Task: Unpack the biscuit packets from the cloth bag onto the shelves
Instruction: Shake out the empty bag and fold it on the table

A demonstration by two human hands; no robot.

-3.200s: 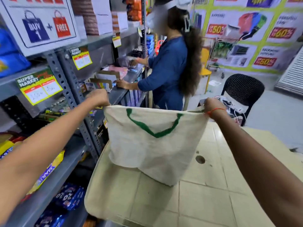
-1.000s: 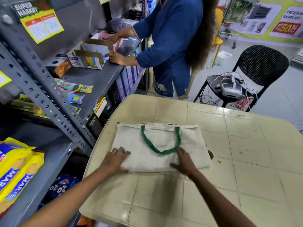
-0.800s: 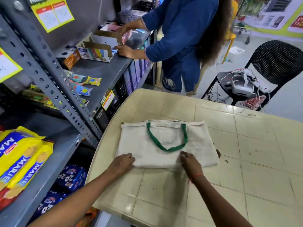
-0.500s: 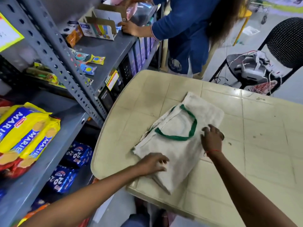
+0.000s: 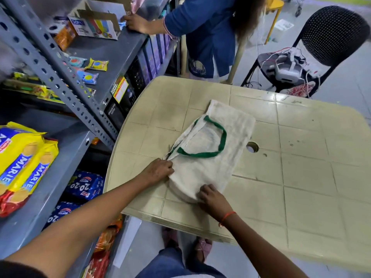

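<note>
Right hand (image 5: 213, 198) shifted to the near end of the cloth bag (image 5: 212, 149), fingers curled gripping it; left hand (image 5: 158, 171) pinches its edge; bag flat on tabletop (image 5: 301, 177).

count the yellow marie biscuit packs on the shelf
2 clearly show, side by side on the grey shelf at left: one at the frame edge, one beside it. More may be cut off.

We're pressing the cloth bag (image 5: 212, 155) flat on the beige table (image 5: 301, 157), left hand (image 5: 158, 171) gripping its near-left edge, right hand (image 5: 212, 197) pinching the near corner. The green handle (image 5: 210, 141) is lying on top. Yellow Marie biscuit packets (image 5: 22, 157) are sitting on the grey shelf (image 5: 60, 177) to our left, blue packets (image 5: 84, 185) below. Someone in a blue top (image 5: 202, 31) is standing at the far shelf.
</note>
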